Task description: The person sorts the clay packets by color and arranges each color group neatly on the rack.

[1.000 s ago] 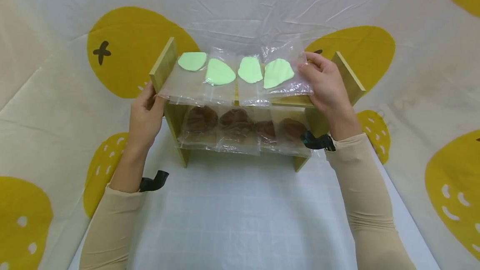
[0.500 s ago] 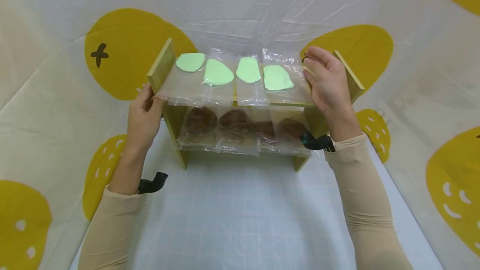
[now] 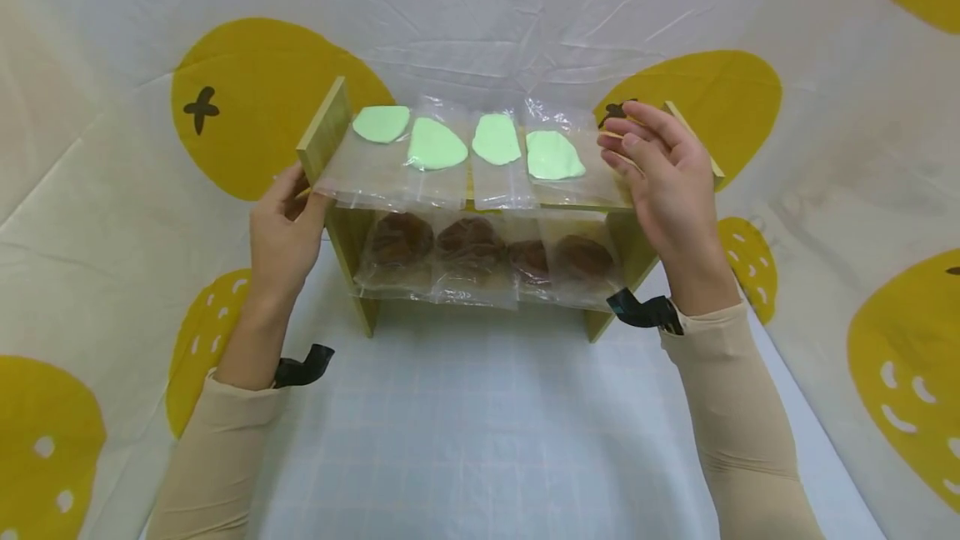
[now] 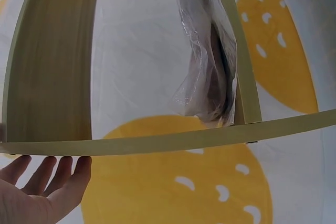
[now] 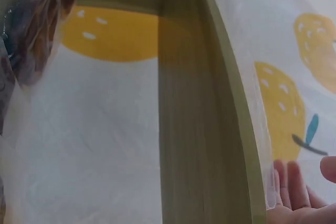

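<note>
A small two-tier wooden shelf (image 3: 347, 244) stands in the middle of the head view. On its upper board lie several clear plastic bags, each with a flat pale green piece (image 3: 555, 155) inside. My left hand (image 3: 285, 227) grips the shelf's left side panel (image 4: 173, 141), thumb at the front corner and fingers along the outer face. My right hand (image 3: 671, 182) hovers over the right end of the upper board, beside the rightmost clear bag (image 3: 592, 182), its fingers loosely spread and holding nothing. In the right wrist view its fingers (image 5: 296, 184) show just past the board's edge.
Bags with flat brown discs (image 3: 468, 240) cover the lower board, their edges hanging over its front. A pale checked cloth (image 3: 480, 423) covers the table in front. A white curtain with yellow fruit shapes (image 3: 262, 107) surrounds the shelf at the back and sides.
My right hand has let go of the rightmost green-piece bag and drawn back to the right, fingers spreading. That bag has settled on the board. My left hand stays at the side panel.
</note>
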{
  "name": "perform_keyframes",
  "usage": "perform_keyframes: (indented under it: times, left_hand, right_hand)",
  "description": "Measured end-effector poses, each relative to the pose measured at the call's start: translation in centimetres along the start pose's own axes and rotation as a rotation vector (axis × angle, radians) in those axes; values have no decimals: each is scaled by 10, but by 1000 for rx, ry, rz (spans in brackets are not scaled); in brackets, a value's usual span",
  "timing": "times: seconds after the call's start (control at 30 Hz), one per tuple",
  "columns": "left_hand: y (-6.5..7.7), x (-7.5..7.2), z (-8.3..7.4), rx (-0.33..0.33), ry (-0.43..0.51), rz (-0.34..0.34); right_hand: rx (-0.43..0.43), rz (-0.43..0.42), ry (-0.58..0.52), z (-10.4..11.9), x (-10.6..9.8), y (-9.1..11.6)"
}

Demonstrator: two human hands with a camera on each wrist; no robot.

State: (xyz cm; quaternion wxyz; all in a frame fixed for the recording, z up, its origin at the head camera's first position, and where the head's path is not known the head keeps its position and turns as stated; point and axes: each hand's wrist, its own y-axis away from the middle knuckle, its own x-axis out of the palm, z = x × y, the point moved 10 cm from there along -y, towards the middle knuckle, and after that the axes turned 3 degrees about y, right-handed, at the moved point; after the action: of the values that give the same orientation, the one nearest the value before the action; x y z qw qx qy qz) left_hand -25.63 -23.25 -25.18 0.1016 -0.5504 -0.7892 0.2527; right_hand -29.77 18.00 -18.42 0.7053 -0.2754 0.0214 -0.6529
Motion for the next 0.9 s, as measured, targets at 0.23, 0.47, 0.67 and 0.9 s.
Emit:
perform_keyframes:
  times: [0.23,0.47,0.67,0.9]
  left_hand:
    - [11,-6,-2,-9,21,-1]
    - [37,-19,-1,44,36,-54]
    - [63,-24,10,68,5,-54]
    - [87,-17,23,95,65,-24]
  right_hand:
    - [-53,83,-5,-1,2,34]
    - [-65,142,67,-15,-8,73]
    - [-29,182,112,-35,-20,98]
    - [16,258,89,-67,-30,123]
